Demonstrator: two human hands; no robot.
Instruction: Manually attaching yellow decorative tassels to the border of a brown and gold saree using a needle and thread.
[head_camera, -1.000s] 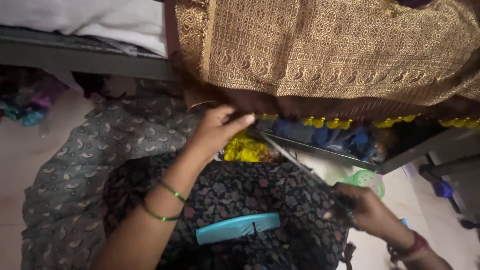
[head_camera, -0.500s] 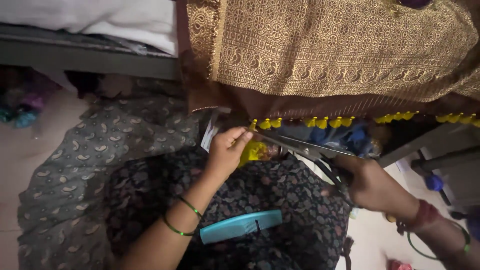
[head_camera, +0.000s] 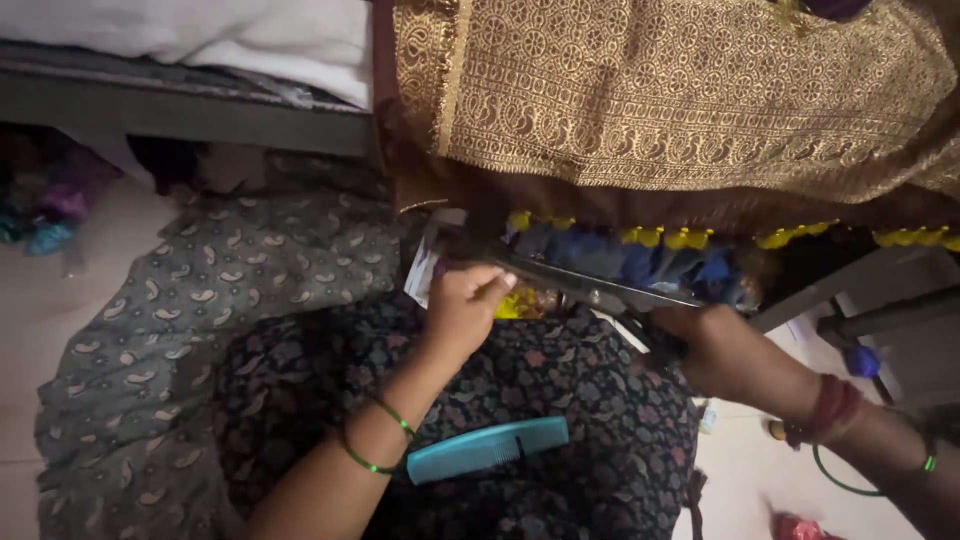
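My right hand (head_camera: 725, 350) grips the handles of long metal scissors (head_camera: 580, 283), whose blades point left under the hanging edge of a brown and gold patterned cloth (head_camera: 680, 100). My left hand (head_camera: 462, 308) pinches a small white paper or cloth piece (head_camera: 424, 272) at the scissor tips, just below the cloth's brown border. Yellow tassels (head_camera: 660, 237) hang along that border. A teal comb (head_camera: 488, 449) lies on my lap, on dark floral fabric (head_camera: 560, 400).
A grey patterned cloth (head_camera: 200, 300) spreads over the floor at left. A dark bed frame (head_camera: 180, 105) with white bedding (head_camera: 230, 35) runs across the top left. Blue and yellow fabric (head_camera: 640, 265) is bunched behind the scissors. A metal frame leg (head_camera: 880, 310) stands at right.
My left hand has come down from the cloth's edge and closed on the small white piece at the scissor tips. The scissors have swung further left. The view has shifted right.
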